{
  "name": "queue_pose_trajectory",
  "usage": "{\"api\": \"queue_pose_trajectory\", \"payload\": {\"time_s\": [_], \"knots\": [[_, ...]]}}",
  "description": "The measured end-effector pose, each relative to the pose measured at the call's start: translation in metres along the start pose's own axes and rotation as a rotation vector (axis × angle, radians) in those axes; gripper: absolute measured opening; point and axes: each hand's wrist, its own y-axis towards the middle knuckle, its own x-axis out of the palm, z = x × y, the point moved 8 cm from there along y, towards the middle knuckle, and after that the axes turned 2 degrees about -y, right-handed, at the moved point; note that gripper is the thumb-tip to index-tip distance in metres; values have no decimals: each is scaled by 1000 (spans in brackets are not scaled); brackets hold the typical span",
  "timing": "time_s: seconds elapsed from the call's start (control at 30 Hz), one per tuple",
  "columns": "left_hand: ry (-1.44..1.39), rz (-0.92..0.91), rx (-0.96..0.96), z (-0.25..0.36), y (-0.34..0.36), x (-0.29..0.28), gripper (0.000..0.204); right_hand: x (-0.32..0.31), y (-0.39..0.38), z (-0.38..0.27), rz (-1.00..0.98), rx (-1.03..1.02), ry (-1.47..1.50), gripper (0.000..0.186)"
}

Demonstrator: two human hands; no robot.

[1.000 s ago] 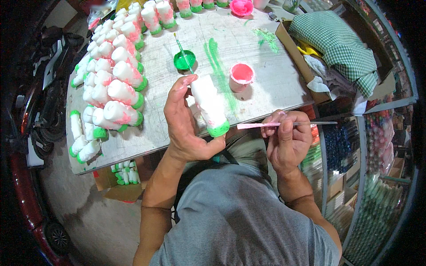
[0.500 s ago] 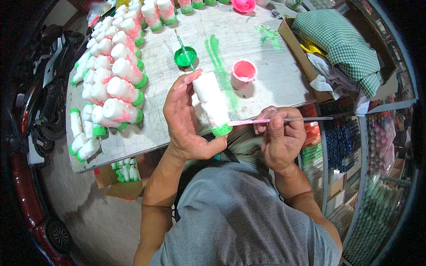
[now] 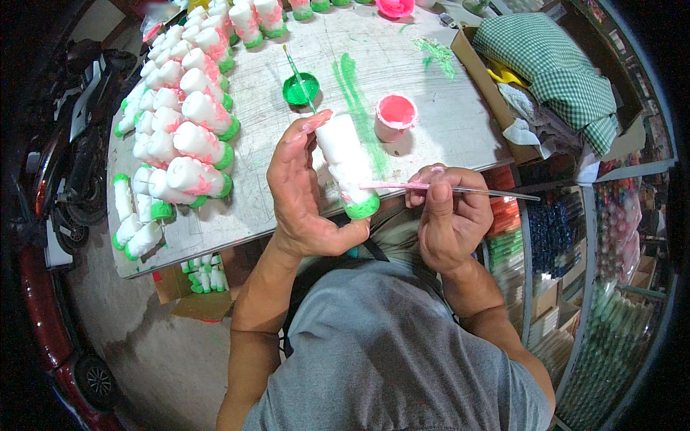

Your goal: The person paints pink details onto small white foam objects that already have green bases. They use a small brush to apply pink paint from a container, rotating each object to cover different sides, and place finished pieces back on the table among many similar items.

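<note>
My left hand [image 3: 305, 190] grips a white figurine [image 3: 346, 164] with a green base, held tilted over the near edge of the grey table [image 3: 431, 129]. My right hand [image 3: 447, 215] pinches a thin paintbrush [image 3: 445, 188] with a pink-stained handle; its tip touches the figurine's lower part near the green base. A small cup of pink paint [image 3: 394, 116] stands just beyond the figurine. A green paint lid [image 3: 301, 89] with a brush resting in it lies further back.
Rows of white figurines [image 3: 183, 136] with green bases and pink marks lie along the table's left side and far edge. A cardboard box [image 3: 503, 93] with a green checked cloth [image 3: 553, 65] sits at right. Shelves of goods [image 3: 575, 273] stand lower right. Green paint smears mark the tabletop.
The figurine and both hands have shifted slightly; the brush tip has moved in from beside the figurine's base to touch its lower side.
</note>
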Motion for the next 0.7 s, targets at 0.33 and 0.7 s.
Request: {"api": "queue_pose_trajectory", "payload": {"time_s": [0.33,0.7], "knots": [[7,1,-14,-1,-2,1,115,-1,-1,-8,-20,-121,-57,13],[-15,17,-42,-1,1,0,115,-5,0,-10,-4,-60,-111,9]]}}
